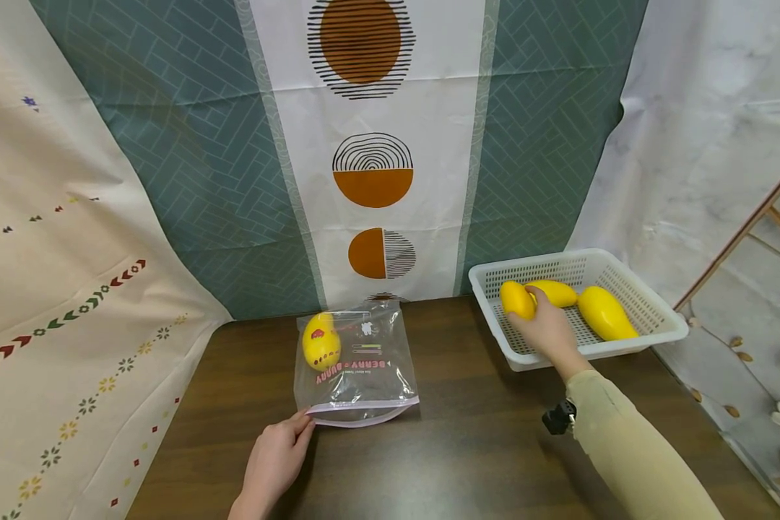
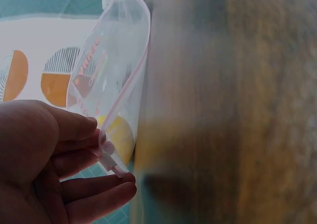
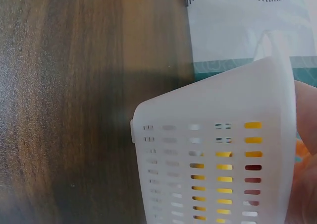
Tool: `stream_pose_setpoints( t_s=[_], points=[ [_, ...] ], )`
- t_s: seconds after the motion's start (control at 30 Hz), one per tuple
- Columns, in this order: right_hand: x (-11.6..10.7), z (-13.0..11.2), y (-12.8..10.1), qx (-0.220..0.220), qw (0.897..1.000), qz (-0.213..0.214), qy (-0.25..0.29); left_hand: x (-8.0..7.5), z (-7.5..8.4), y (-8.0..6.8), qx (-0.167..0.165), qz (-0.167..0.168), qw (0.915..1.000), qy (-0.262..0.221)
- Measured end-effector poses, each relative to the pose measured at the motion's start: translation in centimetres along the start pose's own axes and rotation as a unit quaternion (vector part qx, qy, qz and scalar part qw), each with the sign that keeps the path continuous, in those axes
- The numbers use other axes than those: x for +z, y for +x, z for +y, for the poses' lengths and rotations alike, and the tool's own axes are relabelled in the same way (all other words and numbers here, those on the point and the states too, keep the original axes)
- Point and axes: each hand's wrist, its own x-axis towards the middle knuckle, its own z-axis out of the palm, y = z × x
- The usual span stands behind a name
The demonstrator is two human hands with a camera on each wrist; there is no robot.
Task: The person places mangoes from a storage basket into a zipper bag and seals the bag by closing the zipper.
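A clear zip bag (image 1: 377, 372) with pink printing lies flat on the table, its pink-edged mouth towards me. Inside, by the bag's left side, is a yellow mango (image 1: 321, 341). My left hand (image 1: 276, 458) pinches the left corner of the mouth; the left wrist view shows the zip's end piece (image 2: 112, 160) at the fingertips and the mouth gaping. Over at the right, my right hand (image 1: 549, 328) reaches into a white basket (image 1: 664, 331) and grips a mango (image 1: 516, 299). The basket's wall mostly hides this hand in the right wrist view.
Two more mangoes, one at the back (image 1: 555, 292) and one at the right (image 1: 606, 313), lie in the basket. Patterned cloths hang behind the dark wooden table (image 1: 442, 462) and along both sides. The basket stands close to the right-hand cloth (image 1: 702, 180).
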Motion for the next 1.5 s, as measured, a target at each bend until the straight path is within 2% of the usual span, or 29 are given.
stream_pose_setpoints(
  t_s=[0.43,0.77,1.23,1.5],
  points=[
    [-0.8,0.3,-1.6,-0.008,0.998,0.043,0.046,0.1,0.1,-0.1,0.01,0.005,0.9999,-0.008],
    [-0.4,0.3,-3.1,-0.027,0.993,0.076,0.09,0.1,0.1,0.0,0.006,0.006,0.9999,-0.006],
    [-0.6,-1.0,-5.0,-0.051,0.979,0.106,0.169,0.0,0.5,0.0,-0.007,-0.011,0.9999,-0.007],
    [-0.4,-1.8,-6.0,-0.052,0.972,0.105,0.205,0.3,0.5,0.1,-0.009,-0.014,0.9998,-0.009]
  ],
)
